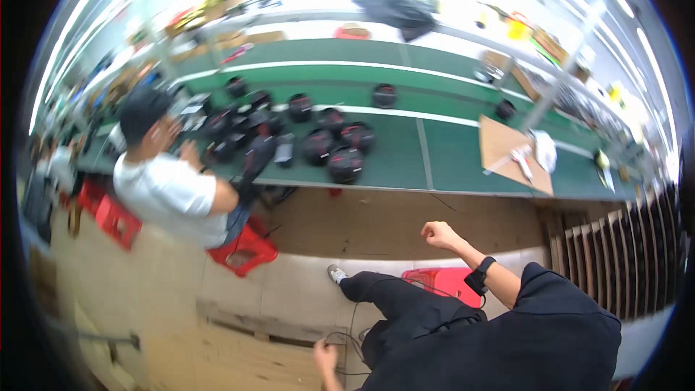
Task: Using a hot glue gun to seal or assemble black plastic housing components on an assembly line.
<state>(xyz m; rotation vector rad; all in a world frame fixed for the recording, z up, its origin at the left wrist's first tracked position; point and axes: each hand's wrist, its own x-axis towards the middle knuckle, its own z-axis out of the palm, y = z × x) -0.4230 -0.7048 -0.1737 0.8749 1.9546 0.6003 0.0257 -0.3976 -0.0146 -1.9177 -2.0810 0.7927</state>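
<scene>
My right hand hangs in the air in front of the bench, over the floor and left of the red stool. Its fingers are curled in, and nothing shows in them. A black wrist device is strapped to that forearm. Low in the view, my left hand hangs beside my leg, fingers drawn together. A thin black cable loops right next to it; whether the fingers hold it I cannot make out. The red stool stands by my right forearm.
A long green bench runs across, bearing several round black items, a cardboard sheet and a white glue gun. At left a person sits working. Dark upright panels stand at right; a wooden pallet lies below.
</scene>
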